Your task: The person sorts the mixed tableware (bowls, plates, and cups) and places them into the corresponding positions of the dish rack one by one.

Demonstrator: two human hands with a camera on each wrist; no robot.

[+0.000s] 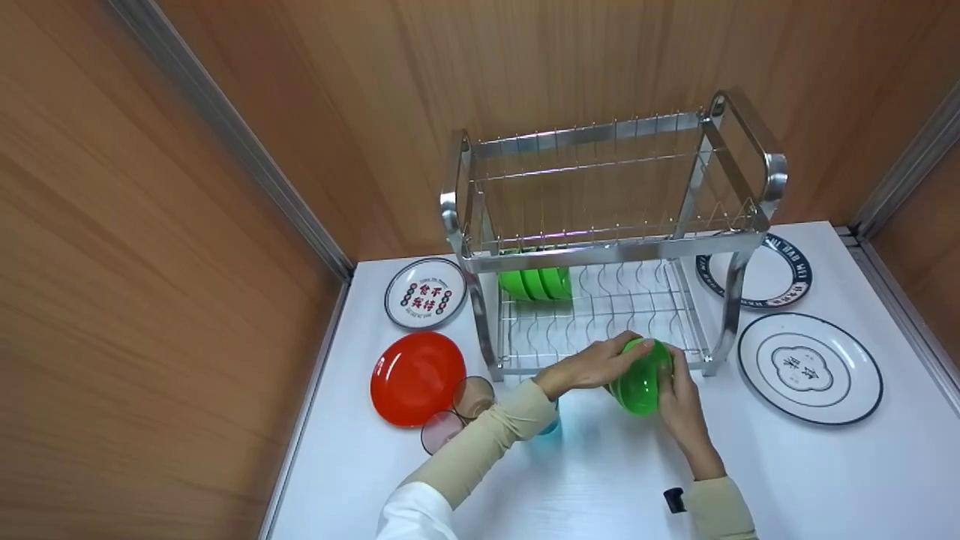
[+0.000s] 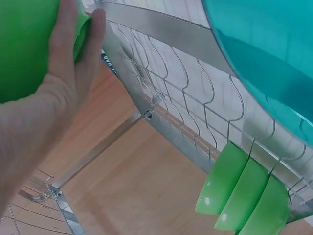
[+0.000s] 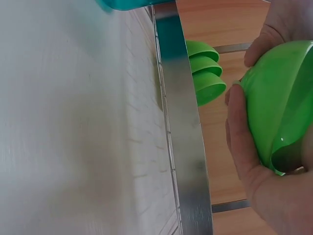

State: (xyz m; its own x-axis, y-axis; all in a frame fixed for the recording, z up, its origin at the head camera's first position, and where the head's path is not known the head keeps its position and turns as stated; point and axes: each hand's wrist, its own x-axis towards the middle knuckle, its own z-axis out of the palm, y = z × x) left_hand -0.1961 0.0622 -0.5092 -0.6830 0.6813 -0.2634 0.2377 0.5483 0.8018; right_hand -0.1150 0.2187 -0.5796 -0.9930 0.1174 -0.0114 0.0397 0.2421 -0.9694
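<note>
Both hands hold green bowls in front of the rack, in the head view. The nearer green bowl is tilted with its inside showing; a second rim seems to lie behind it, perhaps a nested bowl. My left hand grips it from the left, thumb at the upper rim. From the right my right hand holds it, with the thumb inside the rim and fingers behind, as the right wrist view shows on the green bowl. Several green bowls stand on edge in a row on the lower tier of the metal dish rack.
Left of the rack lie a white patterned plate, a red plate, a brown glass and a pink glass. A blue glass stands under my left forearm. Two white plates with dark rims, one oval, lie at right.
</note>
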